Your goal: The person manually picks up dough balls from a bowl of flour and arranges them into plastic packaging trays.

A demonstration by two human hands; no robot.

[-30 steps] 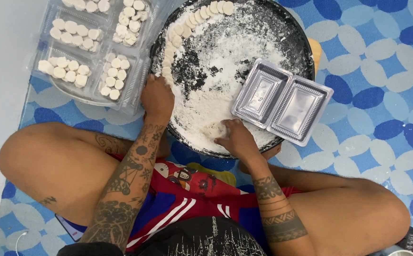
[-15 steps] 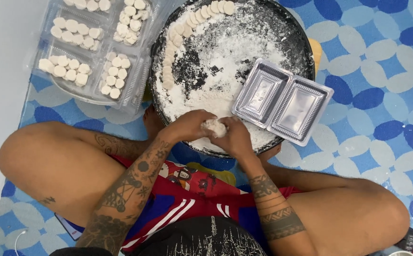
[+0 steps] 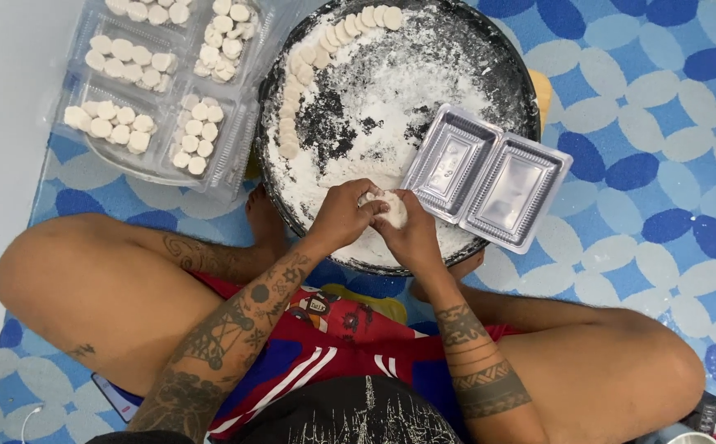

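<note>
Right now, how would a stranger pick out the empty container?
Find the round floured pan on the blue mat. On its right edge lies a clear two-compartment tray, just right of both hands. Unlike the clear trays left of the pan, it holds no dough pieces.

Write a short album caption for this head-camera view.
Seated cross-legged, a person's left hand and right hand pinch a dough piece over a floured round tray.

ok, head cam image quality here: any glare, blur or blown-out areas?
Head view: even, soft light with faint shadows; sharp overall. The clear plastic two-compartment tray shows mild glare. White flour in the round dark pan runs near blown-out, so the white dough piece pinched between left hand and right hand barely separates from it.
</note>
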